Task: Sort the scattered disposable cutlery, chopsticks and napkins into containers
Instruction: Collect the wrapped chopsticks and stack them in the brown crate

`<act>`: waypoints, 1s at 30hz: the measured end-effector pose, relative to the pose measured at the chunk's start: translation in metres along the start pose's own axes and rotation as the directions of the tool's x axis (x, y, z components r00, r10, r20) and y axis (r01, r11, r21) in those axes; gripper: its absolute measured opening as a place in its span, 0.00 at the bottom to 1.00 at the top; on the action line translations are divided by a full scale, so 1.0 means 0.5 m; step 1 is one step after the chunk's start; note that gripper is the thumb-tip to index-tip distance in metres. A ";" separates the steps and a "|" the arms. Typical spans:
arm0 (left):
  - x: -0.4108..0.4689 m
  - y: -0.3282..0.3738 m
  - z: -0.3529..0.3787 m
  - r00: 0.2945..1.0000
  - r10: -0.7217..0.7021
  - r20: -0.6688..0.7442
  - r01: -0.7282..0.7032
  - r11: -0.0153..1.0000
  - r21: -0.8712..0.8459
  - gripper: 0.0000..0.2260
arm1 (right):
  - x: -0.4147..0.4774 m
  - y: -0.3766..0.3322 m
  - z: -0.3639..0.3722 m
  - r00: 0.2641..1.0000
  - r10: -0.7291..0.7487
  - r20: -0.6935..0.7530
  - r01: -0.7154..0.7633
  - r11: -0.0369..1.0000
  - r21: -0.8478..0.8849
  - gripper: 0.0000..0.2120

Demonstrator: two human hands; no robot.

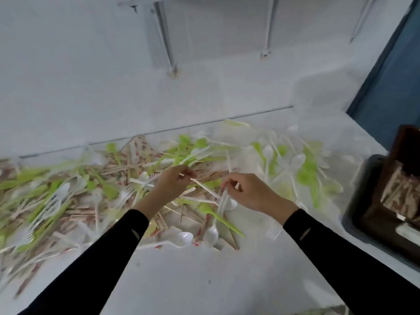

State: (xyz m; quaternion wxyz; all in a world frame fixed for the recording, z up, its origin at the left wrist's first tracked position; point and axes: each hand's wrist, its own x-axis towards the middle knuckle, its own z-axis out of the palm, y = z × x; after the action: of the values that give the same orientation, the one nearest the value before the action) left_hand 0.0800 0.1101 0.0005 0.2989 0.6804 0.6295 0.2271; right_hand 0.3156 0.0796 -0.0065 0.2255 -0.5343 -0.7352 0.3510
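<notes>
A wide heap of disposable cutlery [95,192] covers the white table [204,280]: green and white plastic spoons and forks, wooden chopsticks, some in red-printed paper sleeves. My left hand [172,180] hovers over the middle of the heap, fingers pinched on the end of a thin white utensil [204,188] that slants down to the right. My right hand [247,189] is beside it, pinching several white plastic spoons [221,205] that hang downward. More white and green spoons [295,169] lie to the right.
A dark container [368,214] with brownish paper-wrapped items inside stands at the right edge of the table. A white wall with metal brackets rises behind the heap. A blue panel [391,92] is at the far right. Bare table lies in front, toward me.
</notes>
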 end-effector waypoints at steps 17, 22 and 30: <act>-0.085 -0.130 0.022 0.982 0.157 0.102 -0.161 0.986 0.032 0.11 | 0.038 -0.013 0.135 0.991 -0.032 0.131 0.072 0.948 -0.310 0.18; -0.050 -0.147 0.026 0.959 0.279 0.049 -0.283 0.950 0.134 0.10 | 0.035 0.026 0.108 0.998 0.011 0.059 0.014 0.912 -0.410 0.17; -0.014 -0.174 0.029 0.997 0.027 0.070 -0.046 0.958 0.281 0.22 | 0.005 0.086 0.048 0.989 0.102 -0.105 -0.134 0.918 -0.372 0.08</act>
State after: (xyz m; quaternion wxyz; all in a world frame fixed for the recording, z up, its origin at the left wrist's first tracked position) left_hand 0.0265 0.1041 -0.0701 0.2149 0.7346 0.6327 0.1178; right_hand 0.3247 0.0832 -0.0550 0.1273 -0.6253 -0.7453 0.1931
